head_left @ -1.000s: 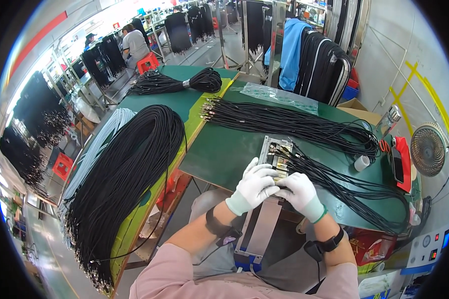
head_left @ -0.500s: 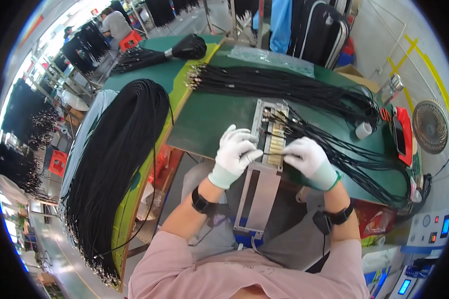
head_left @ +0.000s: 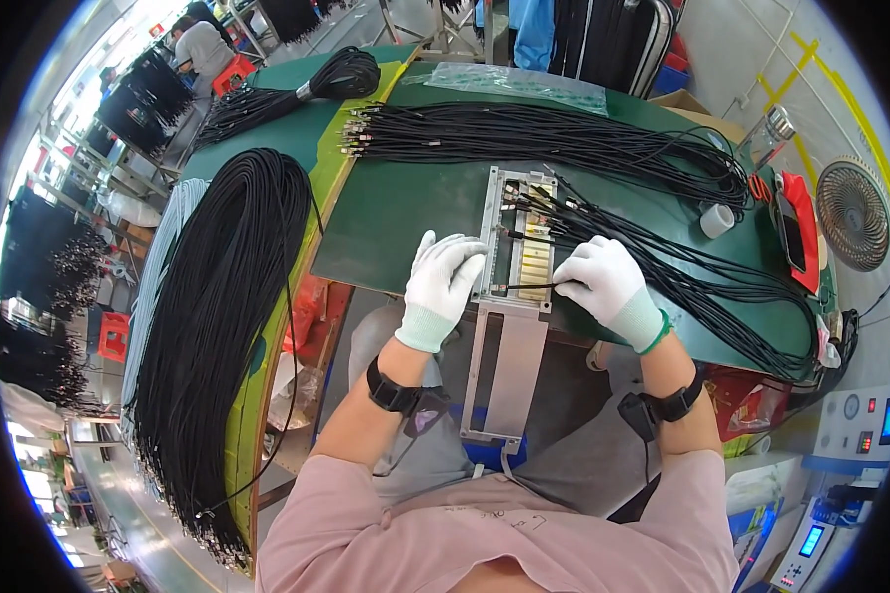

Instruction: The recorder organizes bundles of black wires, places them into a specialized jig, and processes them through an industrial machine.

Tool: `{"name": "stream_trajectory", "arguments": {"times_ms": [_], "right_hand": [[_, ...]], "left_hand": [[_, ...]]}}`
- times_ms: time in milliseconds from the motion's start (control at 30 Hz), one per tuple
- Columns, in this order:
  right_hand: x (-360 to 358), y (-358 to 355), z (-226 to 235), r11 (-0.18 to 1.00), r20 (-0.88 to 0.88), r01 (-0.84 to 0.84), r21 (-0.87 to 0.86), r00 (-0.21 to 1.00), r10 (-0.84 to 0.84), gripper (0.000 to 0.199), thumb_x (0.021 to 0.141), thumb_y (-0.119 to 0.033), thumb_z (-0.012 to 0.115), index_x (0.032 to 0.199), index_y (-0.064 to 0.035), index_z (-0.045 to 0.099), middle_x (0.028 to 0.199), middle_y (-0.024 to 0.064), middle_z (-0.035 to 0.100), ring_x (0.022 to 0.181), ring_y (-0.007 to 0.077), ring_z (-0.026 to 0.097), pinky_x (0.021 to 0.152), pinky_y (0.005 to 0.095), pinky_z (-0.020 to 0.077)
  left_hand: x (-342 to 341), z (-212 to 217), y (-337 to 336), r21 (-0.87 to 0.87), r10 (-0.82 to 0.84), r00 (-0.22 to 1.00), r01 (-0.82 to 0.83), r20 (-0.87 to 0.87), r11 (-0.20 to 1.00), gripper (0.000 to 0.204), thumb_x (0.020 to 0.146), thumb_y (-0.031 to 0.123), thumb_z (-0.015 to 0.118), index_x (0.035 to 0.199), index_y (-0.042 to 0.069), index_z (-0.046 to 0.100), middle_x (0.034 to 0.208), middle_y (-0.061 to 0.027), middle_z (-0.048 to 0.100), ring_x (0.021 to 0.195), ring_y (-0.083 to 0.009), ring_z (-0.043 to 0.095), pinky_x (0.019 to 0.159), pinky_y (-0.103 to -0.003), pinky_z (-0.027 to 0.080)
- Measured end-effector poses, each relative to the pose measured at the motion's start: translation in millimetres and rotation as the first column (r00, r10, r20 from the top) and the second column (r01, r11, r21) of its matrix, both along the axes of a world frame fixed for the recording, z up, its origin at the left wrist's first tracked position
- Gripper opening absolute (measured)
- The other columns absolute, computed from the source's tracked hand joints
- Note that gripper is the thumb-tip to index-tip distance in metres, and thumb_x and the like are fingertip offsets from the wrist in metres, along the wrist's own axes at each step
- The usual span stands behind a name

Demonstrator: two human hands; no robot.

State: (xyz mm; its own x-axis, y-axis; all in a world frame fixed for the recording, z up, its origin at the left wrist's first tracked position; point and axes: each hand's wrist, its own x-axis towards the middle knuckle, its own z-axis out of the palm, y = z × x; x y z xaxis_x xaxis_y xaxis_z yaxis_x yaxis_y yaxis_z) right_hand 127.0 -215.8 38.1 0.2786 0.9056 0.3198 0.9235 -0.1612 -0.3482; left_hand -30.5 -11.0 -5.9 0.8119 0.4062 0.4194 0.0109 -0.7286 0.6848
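Observation:
My right hand (head_left: 608,287), in a white glove with a green cuff, pinches a thin black cable (head_left: 529,287) at the near end of a metal fixture. The cable's tip lies across the fixture's slots. My left hand (head_left: 443,282), gloved the same way, rests by the fixture's left rail with its fingers stretched forward and no cable seen in them. The fixture (head_left: 489,237) is a long metal frame with a row of yellowish slots. Several black cables (head_left: 653,252) run from its far part to the right over the green table.
A bundle of black cables (head_left: 524,138) lies behind the fixture, and a big looped bundle (head_left: 218,316) hangs at the left. A white roll (head_left: 716,220), a red holder with a phone (head_left: 796,232) and a fan (head_left: 853,212) stand at the right. Another person (head_left: 203,47) sits far left.
My left hand has let go of the cable end and drawn back to the left. My right hand still pinches the cable. The whole view has shifted slightly.

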Motion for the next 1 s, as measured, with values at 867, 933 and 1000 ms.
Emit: {"name": "stream_trajectory", "arguments": {"times_ms": [867,933,1000], "right_hand": [[28,-4,-10,0.994,-0.03,0.098,0.044,0.995,-0.096,0.011,0.074,-0.017,0.072,0.08,-0.0114,0.066,0.083,0.0051,0.06,0.088,0.0278,0.054,0.078,0.0379,0.0452],[25,-4,-8,0.999,-0.04,0.034,-0.001,0.999,-0.034,0.01,0.074,-0.016,0.072,0.08,-0.0109,0.066,0.083,0.0054,0.06,0.088,0.0281,0.054,0.079,0.038,0.0452],[17,2,-6,0.999,-0.036,0.011,0.038,0.999,-0.01,0.01,0.074,-0.016,0.072,0.08,-0.0109,0.066,0.084,0.0057,0.061,0.088,0.0281,0.055,0.078,0.038,0.0453]], "left_hand": [[6,3,-15,0.114,0.124,0.978,-0.144,0.165,0.983,0.023,0.079,0.032,0.072,0.081,0.009,0.069,0.123,-0.0184,0.06,0.122,-0.0381,0.048,0.11,-0.053,0.025],[4,4,-13,0.136,0.03,0.994,-0.044,0.106,0.99,0.017,0.079,0.021,0.071,0.078,0.006,0.064,0.121,-0.0172,0.061,0.121,-0.0371,0.049,0.11,-0.049,0.028],[2,7,-14,0.134,-0.007,0.994,-0.007,0.107,0.991,0.014,0.079,0.018,0.07,0.077,0.006,0.064,0.12,-0.0173,0.061,0.12,-0.0366,0.05,0.109,-0.049,0.028]]}}
